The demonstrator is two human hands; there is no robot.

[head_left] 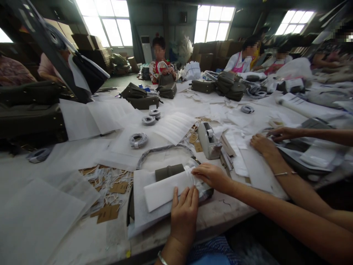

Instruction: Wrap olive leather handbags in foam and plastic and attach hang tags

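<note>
My left hand (pixel 184 213) lies with its fingers spread on a folded white foam strip (pixel 162 191). The strip rests on a white foam sheet (pixel 140 213) over a dark olive bag (pixel 131 206). My right hand (pixel 211 176) has its fingers bent together at the strip's right end, by crinkled clear wrap; what they pinch is hidden. A dark olive rolled piece (pixel 169 172) shows behind the strip, and the bag's wrapped handle (pixel 165 148) arches away toward the back.
A grey tape dispenser (pixel 209 141) stands behind my right hand. Brown tags (pixel 108 213) with strings lie at left. Wrapped coils (pixel 138 140) and foam sheets cover the table (pixel 121 241). Another person's hands (pixel 264 144) work on a bag at right; more people sit across.
</note>
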